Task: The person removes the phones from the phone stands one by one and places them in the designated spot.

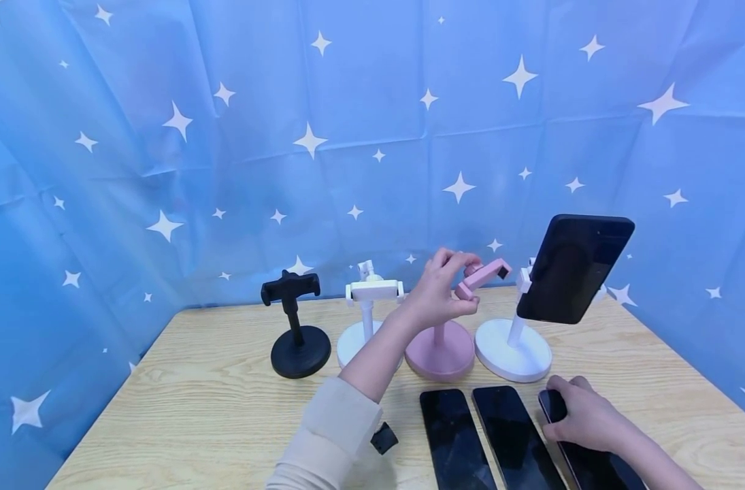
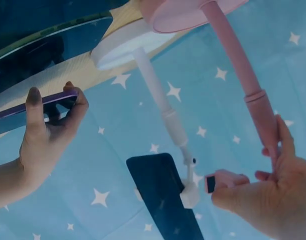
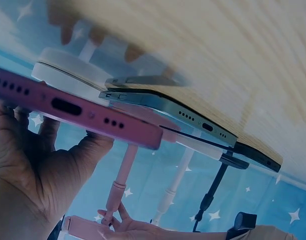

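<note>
My left hand (image 1: 436, 289) holds the tilted clamp head (image 1: 484, 277) of a pink phone stand (image 1: 439, 355), thumb below and fingers above. In the left wrist view its fingers also touch the top of the stem (image 2: 263, 117). At the right of the table, my right hand (image 1: 589, 418) grips a dark-screened phone (image 1: 601, 468) by its long sides. The right wrist view shows that phone's pinkish-purple bottom edge (image 3: 38, 97), close to the camera. The pink clamp carries no phone.
Right of the pink stand, a white stand (image 1: 514, 350) bears a black phone (image 1: 575, 269). Leftward stand another white stand (image 1: 375, 291) and a black stand (image 1: 300, 350). Two phones lie screen up, a left one (image 1: 456, 439) and a middle one (image 1: 516, 435). A starry blue curtain (image 1: 372, 190) hangs behind.
</note>
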Motion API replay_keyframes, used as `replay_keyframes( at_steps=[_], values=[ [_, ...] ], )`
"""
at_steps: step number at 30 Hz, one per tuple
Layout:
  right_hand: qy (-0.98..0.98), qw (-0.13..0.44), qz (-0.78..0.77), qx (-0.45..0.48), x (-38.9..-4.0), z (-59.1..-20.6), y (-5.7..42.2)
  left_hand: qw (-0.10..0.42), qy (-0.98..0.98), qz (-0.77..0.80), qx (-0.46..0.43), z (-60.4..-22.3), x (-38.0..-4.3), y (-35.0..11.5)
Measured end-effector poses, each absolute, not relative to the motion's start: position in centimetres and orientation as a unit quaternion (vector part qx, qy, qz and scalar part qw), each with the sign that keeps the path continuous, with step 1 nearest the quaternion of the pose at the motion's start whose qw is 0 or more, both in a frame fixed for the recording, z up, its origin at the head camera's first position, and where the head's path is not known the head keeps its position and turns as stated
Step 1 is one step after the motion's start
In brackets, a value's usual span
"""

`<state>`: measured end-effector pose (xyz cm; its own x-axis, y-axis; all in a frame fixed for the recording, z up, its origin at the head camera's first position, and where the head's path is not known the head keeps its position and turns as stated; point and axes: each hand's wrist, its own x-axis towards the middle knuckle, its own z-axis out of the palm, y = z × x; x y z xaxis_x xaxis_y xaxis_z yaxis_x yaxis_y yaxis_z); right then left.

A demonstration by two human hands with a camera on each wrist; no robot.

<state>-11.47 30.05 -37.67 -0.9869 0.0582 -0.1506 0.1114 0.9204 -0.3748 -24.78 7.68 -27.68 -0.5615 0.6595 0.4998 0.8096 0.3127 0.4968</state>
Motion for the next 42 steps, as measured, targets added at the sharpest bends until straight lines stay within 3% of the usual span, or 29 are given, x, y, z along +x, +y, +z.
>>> replay_keyframes(
  at_steps=[30, 42],
  values=[
    [0.978, 0.063, -0.198, 0.018, -13.5, -38.3, 30.3, 0.122, -0.745, -0.447, -0.480, -29.5, -25.8, 8.4],
    [0.977, 0.061, -0.203, 0.010, -13.9, -38.6, 30.4, 0.094, -0.715, -0.499, -0.481, -30.3, -26.2, 8.2]
  ],
)
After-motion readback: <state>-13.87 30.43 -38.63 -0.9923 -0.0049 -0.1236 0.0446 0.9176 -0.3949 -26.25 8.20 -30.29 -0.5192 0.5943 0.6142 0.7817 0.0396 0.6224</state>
